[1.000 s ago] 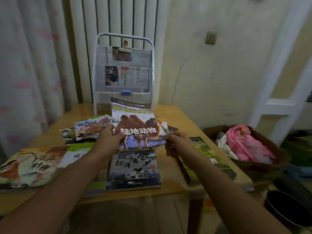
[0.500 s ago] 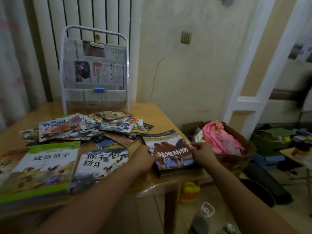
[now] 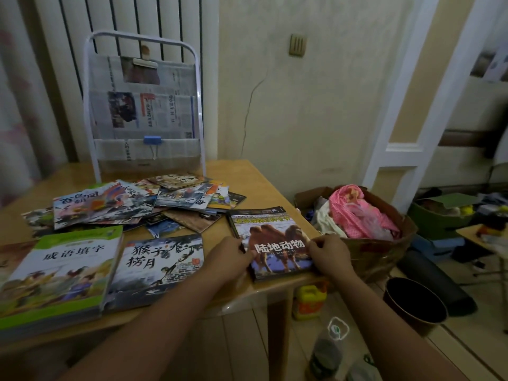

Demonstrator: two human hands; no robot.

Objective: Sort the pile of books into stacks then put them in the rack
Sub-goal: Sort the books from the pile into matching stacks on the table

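Camel book (image 3: 275, 240): camel cover, white Chinese title; flat atop a small stack at right front desk (image 3: 264, 185) corner.
Left hand (image 3: 229, 255): grip pinching left edge.
Right hand (image 3: 328, 250): grip pinching right edge.
Loose pile (image 3: 132, 202): scattered before rack (image 3: 145, 105).

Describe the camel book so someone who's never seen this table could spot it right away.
Start at the wooden table in front of the white rack lined with newspaper. Go to the table's near right corner, beside the basket of pink cloth; the camel book tops a small stack there, between both hands. Its neighbours show ink-style art or a green border; it alone carries a photo of brown camels.
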